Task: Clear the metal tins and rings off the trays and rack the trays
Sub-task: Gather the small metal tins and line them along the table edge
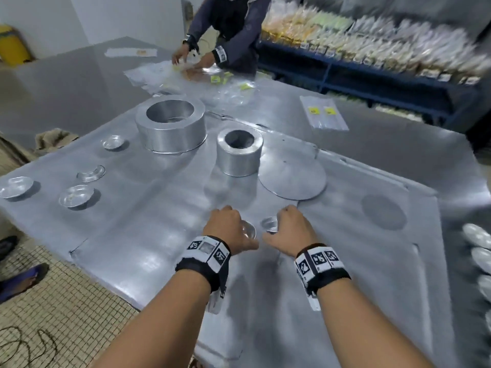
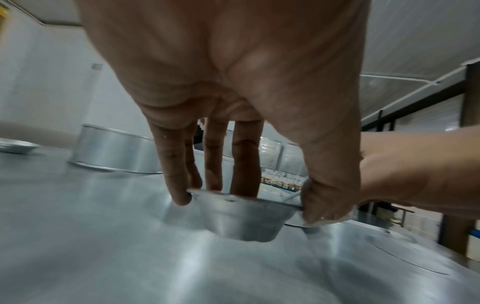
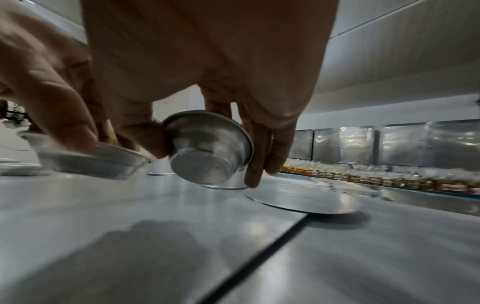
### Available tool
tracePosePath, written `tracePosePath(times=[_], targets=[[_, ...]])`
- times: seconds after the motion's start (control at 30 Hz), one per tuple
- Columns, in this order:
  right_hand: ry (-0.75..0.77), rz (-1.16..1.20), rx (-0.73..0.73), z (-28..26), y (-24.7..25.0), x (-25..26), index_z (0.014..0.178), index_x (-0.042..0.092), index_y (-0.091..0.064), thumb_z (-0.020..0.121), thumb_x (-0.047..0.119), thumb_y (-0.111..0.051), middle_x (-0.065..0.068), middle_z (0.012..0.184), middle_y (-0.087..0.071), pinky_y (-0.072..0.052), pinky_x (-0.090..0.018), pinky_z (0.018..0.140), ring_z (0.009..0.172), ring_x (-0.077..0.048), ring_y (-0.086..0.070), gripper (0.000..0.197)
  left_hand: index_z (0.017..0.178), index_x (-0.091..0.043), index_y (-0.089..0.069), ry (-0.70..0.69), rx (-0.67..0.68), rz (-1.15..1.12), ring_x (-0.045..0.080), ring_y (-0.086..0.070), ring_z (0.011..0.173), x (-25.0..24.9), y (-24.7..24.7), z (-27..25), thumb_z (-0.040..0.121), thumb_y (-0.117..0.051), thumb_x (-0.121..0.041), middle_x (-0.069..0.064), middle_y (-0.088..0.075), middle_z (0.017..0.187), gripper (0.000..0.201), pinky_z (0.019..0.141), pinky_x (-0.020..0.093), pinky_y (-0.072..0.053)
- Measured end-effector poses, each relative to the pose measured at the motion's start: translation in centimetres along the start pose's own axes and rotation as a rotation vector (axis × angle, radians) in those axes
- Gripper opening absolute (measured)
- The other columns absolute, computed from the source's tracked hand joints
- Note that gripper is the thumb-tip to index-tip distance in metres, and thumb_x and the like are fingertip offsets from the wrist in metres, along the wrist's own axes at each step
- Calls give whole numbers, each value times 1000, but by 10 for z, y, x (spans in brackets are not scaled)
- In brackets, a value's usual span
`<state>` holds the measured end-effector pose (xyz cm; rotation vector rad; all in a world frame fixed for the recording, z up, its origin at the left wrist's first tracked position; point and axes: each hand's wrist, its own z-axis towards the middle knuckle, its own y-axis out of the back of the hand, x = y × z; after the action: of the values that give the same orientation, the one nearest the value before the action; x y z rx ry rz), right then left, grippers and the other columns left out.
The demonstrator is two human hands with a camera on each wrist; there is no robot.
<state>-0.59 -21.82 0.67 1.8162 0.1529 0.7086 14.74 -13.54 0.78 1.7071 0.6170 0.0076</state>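
Near the lower centre of the head view, a small metal tin (image 2: 241, 218) is pinched by its rim between the thumb and fingers (image 2: 179, 185) of the left hand (image 1: 229, 229), just above the tray (image 1: 159, 208). A second tin (image 3: 207, 152), tilted, is gripped by the right hand (image 1: 289, 229). Two tall rings (image 1: 171, 123) stand at upper centre on the tabletop (image 1: 398, 128).
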Motion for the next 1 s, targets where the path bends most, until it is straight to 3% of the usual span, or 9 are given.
tracePosePath(times=[0.07, 0.13, 0.2, 0.37, 0.43, 0.6, 0.7, 0.93, 1.0], targets=[[-74, 54, -7, -12, 12, -30, 74, 31, -60, 61, 53, -62, 1, 93, -54, -47, -26, 75, 89, -25, -65, 26, 80, -22, -67, -50, 10, 2, 25, -54, 92, -31, -5, 3, 56, -70, -66, -2, -49, 90, 50, 77, 30, -51], [-154, 82, -36, -24, 21, -59, 75, 25, -53, 59, 53, -70, 2, 85, -50, -41, -25, 68, 87, -25, -65, 36, 62, -31, -53, -130, 39, 22, 26, -56, 92, -63, -7, 3, 63, -74, -61, 0, -47, 89, 37, 77, 28, -46], [-226, 131, -56, -35, 30, -88, 87, 14, -54, 52, 60, -70, 0, 86, -54, -42, -26, 66, 83, -26, -62, 59, 56, -32, -40, -196, 77, 52, 26, -55, 90, -95, -10, 3, 69, -76, -55, 1, -46, 86, 45, 75, 27, -41], [-334, 108, -115, -63, 64, -155, 97, 11, -62, 55, 37, -81, -7, 95, -67, -56, -33, 74, 89, -29, -67, 53, 87, -40, -72, -371, 111, 126, 19, -55, 85, -166, -33, 20, 67, -68, -62, -8, -38, 70, 30, 74, 27, -40], [-344, 85, -136, -74, 79, -180, 97, 12, -62, 58, 33, -82, -6, 100, -66, -55, -35, 78, 93, -28, -66, 48, 90, -38, -73, -438, 113, 148, 17, -55, 86, -196, -41, 26, 69, -68, -59, -9, -41, 68, 30, 75, 26, -35], [-425, 110, -201, -94, 113, -244, 132, 16, -52, 55, 35, -88, -5, 126, -61, -51, -33, 91, 114, -25, -59, 87, 84, -30, -60, -496, 142, 76, 22, -58, 95, -272, -62, 41, 66, -72, -54, -2, -62, 87, 32, 77, 27, -39], [-503, 71, -163, -100, 135, -285, 121, 12, -60, 56, 41, -87, -7, 116, -65, -49, -27, 80, 104, -25, -62, 76, 97, -17, -60, -537, 140, 58, 26, -61, 96, -322, -71, 53, 66, -74, -51, 4, -66, 99, 48, 76, 29, -48], [-613, 110, -242, -96, 193, -396, 117, 14, -62, 57, 40, -85, -2, 103, -64, -53, -31, 81, 95, -21, -62, 69, 107, -11, -61, -663, 144, 78, 31, -61, 99, -442, -96, 105, 71, -71, -53, 11, -68, 99, 57, 82, 34, -51], [-627, 110, -263, -87, 210, -431, 121, 15, -62, 55, 43, -86, -3, 112, -64, -52, -31, 84, 101, -21, -61, 75, 108, -11, -62, -689, 131, 85, 30, -62, 97, -476, -105, 122, 73, -70, -53, 10, -68, 98, 56, 81, 35, -52]])
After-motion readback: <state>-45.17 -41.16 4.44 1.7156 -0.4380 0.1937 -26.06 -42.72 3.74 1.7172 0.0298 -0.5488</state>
